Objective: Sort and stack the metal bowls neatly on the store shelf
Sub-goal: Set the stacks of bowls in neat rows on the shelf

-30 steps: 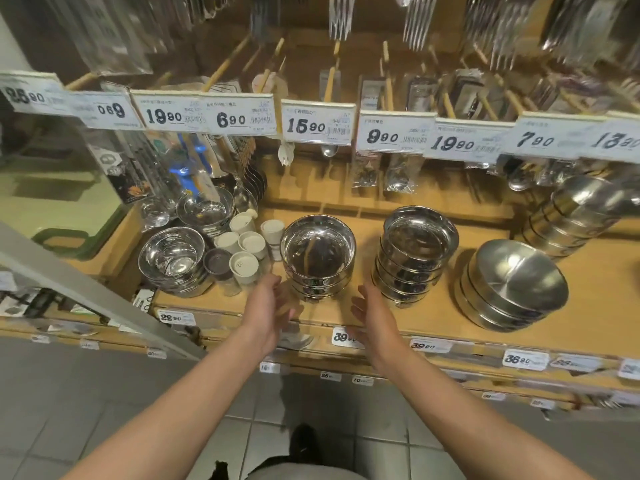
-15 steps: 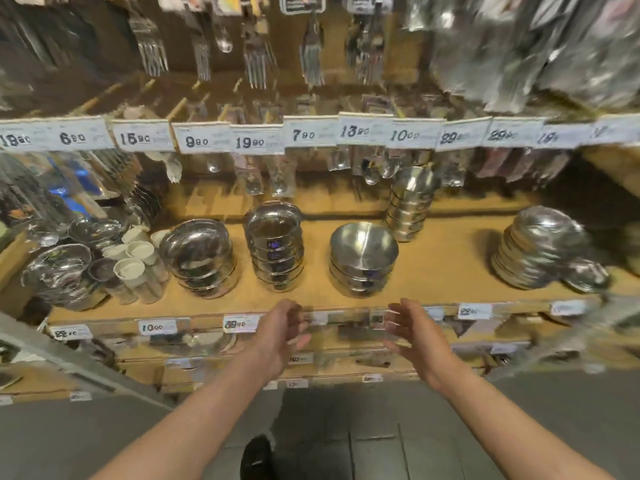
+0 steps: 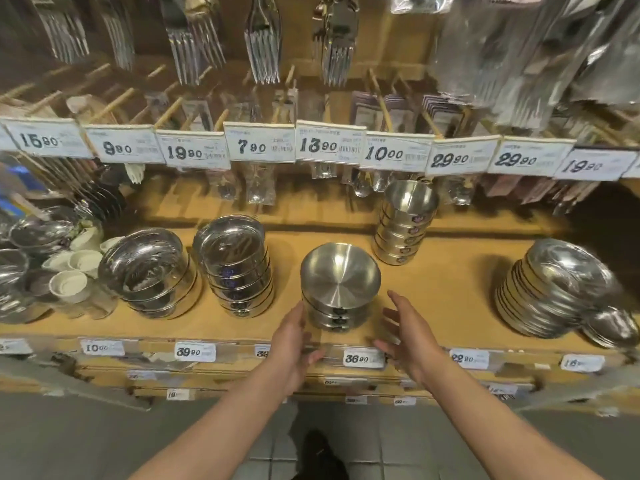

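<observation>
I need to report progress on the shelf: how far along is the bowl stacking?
Done: two shiny bowl stacks stand upright. In hand: left hand and right hand, both open, flank the brushed bowl stack, gripping nothing. Left: the leaning stack at far right.

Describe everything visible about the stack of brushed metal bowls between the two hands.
The brushed bowl stack holds about four matte, steel-looking bowls nested upright, the top one showing a flat round base inside. Small dark labels mark the lower bowls' sides. It stands near the front edge of the wooden shelf, above a 36.90 price tag. The left hand lies against its left side with straight fingers; the right hand is open beside it, apart from it.
</observation>
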Available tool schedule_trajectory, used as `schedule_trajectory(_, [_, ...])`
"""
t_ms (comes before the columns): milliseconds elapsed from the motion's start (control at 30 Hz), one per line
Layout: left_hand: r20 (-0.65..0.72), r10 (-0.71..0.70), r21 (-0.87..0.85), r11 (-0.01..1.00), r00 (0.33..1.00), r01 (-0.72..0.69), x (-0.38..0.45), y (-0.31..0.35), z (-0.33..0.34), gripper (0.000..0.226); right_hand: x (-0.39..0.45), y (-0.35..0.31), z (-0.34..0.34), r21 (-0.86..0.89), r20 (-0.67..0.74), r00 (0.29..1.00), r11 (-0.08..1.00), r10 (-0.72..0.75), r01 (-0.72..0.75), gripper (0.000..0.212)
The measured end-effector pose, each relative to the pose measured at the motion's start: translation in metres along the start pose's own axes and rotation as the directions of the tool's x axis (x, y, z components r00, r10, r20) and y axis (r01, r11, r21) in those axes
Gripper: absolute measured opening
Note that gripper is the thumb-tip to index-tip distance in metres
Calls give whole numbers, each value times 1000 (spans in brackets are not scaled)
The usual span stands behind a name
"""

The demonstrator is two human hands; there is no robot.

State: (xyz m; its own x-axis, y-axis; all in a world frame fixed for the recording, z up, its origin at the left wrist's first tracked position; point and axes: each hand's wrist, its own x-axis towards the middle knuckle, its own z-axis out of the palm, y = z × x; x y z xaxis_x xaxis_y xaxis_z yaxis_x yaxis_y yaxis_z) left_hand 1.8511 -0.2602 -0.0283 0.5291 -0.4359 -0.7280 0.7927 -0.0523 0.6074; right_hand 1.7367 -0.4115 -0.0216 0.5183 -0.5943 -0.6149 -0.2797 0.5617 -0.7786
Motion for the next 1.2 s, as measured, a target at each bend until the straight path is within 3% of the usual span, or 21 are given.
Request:
schedule_trajectory(100, [-30,16,-61,998,999,-17,21,-1,10,20,28,-6,9,-19,52,998,999,41,-40,29])
schedule_trajectory(200, [-81,31,-130,991,996,-41,39,1,18,28,53,-9,16,-39,129,992,999,-6,11,35])
schedule_trajectory(400, [-146,6,-284,958,989,-48,79,28,35,45,105,-35,40,-57,210,978,998,-15,28,30])
schedule_trajectory(633, [-270,157,-391,884,950,-258,126,62,57,40,170,-63,86,-112,299,952,988,-69,107,39])
schedule_trajectory(800, [-366,227,-448,807,903,-384,144,67,62,38,190,-72,109,-175,343,939,981,-24,89,30])
schedule_trajectory(1067, [-543,339,-153,859,768,-488,138,57,70,42,185,-77,110,-101,304,952,995,39,-9,20])
schedule_trajectory(1167, [-498,342,-181,858,797,-481,122,40,78,34,173,-69,88,-147,266,957,986,120,-83,44])
schedule_trajectory(1200, [-461,333,-197,865,823,-461,116,31,81,28,166,-65,75,-167,255,956,980,144,-103,44])
